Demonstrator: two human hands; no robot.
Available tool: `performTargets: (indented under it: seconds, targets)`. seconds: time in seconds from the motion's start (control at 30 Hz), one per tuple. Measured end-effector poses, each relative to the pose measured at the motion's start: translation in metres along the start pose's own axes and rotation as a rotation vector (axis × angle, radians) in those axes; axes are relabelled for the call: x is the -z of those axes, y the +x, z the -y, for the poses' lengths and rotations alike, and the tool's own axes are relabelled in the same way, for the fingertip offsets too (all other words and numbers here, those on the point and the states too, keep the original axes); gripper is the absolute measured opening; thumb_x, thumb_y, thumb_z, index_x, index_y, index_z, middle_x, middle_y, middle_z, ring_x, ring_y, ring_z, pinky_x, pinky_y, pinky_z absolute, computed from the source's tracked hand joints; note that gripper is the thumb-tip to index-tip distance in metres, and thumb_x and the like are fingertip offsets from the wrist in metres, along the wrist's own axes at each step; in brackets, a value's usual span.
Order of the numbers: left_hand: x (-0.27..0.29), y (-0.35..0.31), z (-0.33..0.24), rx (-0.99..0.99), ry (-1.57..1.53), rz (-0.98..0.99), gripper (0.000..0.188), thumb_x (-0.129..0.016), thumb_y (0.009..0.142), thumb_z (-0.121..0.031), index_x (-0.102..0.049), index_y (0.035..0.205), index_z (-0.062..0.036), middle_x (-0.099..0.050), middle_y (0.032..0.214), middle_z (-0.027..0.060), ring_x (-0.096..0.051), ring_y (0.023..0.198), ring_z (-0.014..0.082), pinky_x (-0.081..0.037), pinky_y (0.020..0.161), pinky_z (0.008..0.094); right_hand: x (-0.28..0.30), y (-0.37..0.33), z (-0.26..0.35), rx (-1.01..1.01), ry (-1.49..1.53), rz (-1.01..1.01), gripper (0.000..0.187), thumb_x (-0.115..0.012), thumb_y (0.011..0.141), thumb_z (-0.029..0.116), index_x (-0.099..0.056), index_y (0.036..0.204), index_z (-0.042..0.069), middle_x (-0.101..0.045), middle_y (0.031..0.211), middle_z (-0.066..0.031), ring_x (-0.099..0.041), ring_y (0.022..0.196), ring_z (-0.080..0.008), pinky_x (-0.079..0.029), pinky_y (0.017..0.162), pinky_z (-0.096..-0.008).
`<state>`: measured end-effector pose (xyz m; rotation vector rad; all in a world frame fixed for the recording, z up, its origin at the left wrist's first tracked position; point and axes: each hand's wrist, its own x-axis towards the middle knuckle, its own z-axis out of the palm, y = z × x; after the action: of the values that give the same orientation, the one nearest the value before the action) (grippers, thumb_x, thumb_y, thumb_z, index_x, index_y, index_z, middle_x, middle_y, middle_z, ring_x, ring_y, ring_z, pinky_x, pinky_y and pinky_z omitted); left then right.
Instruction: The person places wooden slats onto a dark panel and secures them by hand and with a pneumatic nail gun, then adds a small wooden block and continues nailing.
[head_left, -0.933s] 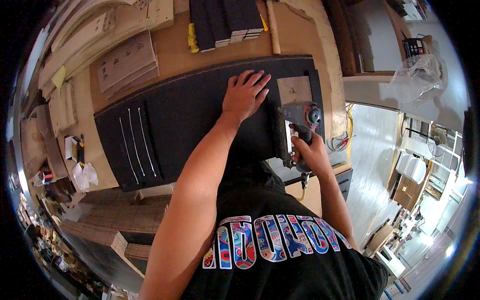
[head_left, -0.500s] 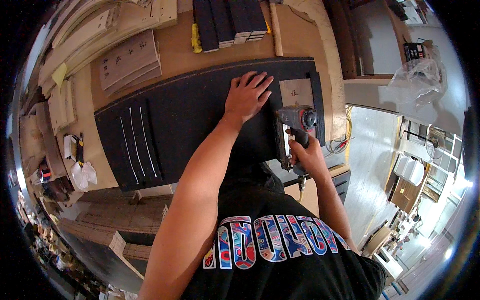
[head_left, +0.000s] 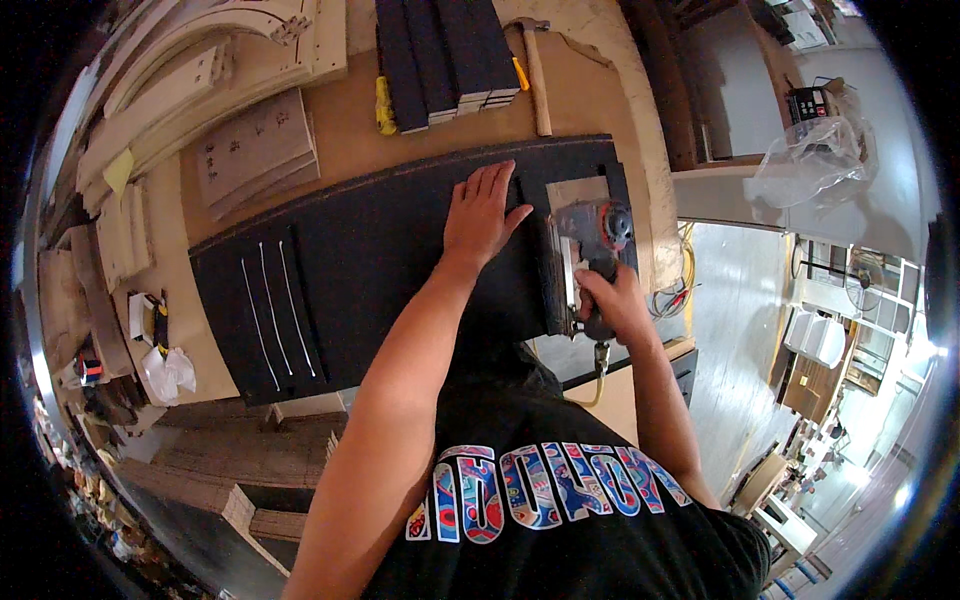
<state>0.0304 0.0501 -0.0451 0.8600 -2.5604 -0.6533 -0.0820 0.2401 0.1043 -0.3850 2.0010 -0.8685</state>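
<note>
At the black panel's (head_left: 385,245) right end, on the bench (head_left: 350,120), your right hand (head_left: 620,305) wraps its fingers round the nail gun (head_left: 588,225); hold it square. Your left hand (head_left: 480,225) lies flat, fingers together, thumb out: mind its clearance.

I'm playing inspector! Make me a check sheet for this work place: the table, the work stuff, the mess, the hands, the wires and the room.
Surface: brown tabletop, partly covered.
Job's things: long black panel, with three white lines at its left end; black-and-red power tool over its right end.
Clutter: hammer, stacked black bars, wooden boards, crumpled white bag.
Hands: left hand flat on the panel; right hand gripping the tool.
Cables: yellowish hose at the tool's lower end; coiled yellow cable to the right.
Surroundings: shiny floor, fan, clear plastic bag.
</note>
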Motion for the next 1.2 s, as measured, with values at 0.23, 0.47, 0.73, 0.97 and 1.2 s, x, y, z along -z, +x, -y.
performTargets:
  seconds: [0.23, 0.47, 0.73, 0.97, 1.2]
  targets:
    - [-0.001, 0.0, 0.002, -0.05, -0.007, 0.036, 0.058, -0.068, 0.098, -0.046, -0.062, 0.142, -0.009, -0.056, 0.147, 0.0053, -0.049, 0.138, 0.0264, -0.041, 0.112, 0.0469, 0.007, 0.048, 0.012, 0.088, 0.091, 0.045, 0.019, -0.064, 0.098, 0.018, -0.064, 0.092, 0.0, -0.06, 0.065, -0.0046, -0.059, 0.055, -0.0151, -0.05, 0.054, -0.0321]
    - [-0.003, -0.001, 0.003, -0.067, -0.01, 0.027, 0.058, -0.068, 0.098, -0.047, -0.063, 0.142, -0.0102, -0.057, 0.145, 0.0047, -0.051, 0.136, 0.0268, -0.041, 0.11, 0.0478, 0.01, 0.061, 0.02, 0.042, 0.086, 0.023, 0.023, -0.064, 0.097, 0.018, -0.067, 0.111, 0.0, -0.059, 0.067, -0.0023, -0.058, 0.056, -0.0132, -0.051, 0.055, -0.031]
    - [-0.005, -0.002, 0.005, -0.08, -0.02, 0.01, 0.057, -0.068, 0.097, -0.048, -0.064, 0.14, -0.0108, -0.057, 0.145, 0.0039, -0.052, 0.135, 0.0271, -0.042, 0.109, 0.0491, 0.011, 0.065, 0.024, 0.035, 0.091, 0.028, 0.034, -0.065, 0.098, 0.017, -0.068, 0.126, 0.0, -0.058, 0.069, -0.0013, -0.057, 0.055, -0.0121, -0.053, 0.054, -0.0312]
    - [-0.004, -0.002, 0.004, -0.079, -0.04, 0.004, 0.056, -0.068, 0.097, -0.048, -0.065, 0.138, -0.0106, -0.058, 0.146, 0.0045, -0.052, 0.135, 0.0272, -0.041, 0.111, 0.0499, 0.007, 0.06, 0.032, 0.063, 0.047, 0.024, 0.033, -0.064, 0.098, 0.016, -0.068, 0.126, 0.0, -0.058, 0.067, -0.0014, -0.057, 0.055, -0.0119, -0.051, 0.054, -0.03]
    - [-0.005, -0.001, 0.004, -0.078, -0.033, 0.011, 0.057, -0.067, 0.097, -0.049, -0.064, 0.139, -0.0099, -0.059, 0.142, 0.0057, -0.052, 0.135, 0.0277, -0.041, 0.109, 0.0496, 0.008, 0.06, 0.03, 0.07, 0.029, 0.031, 0.032, -0.064, 0.097, 0.016, -0.067, 0.125, 0.0, -0.057, 0.065, -0.0006, -0.057, 0.054, -0.0117, -0.049, 0.054, -0.0284]
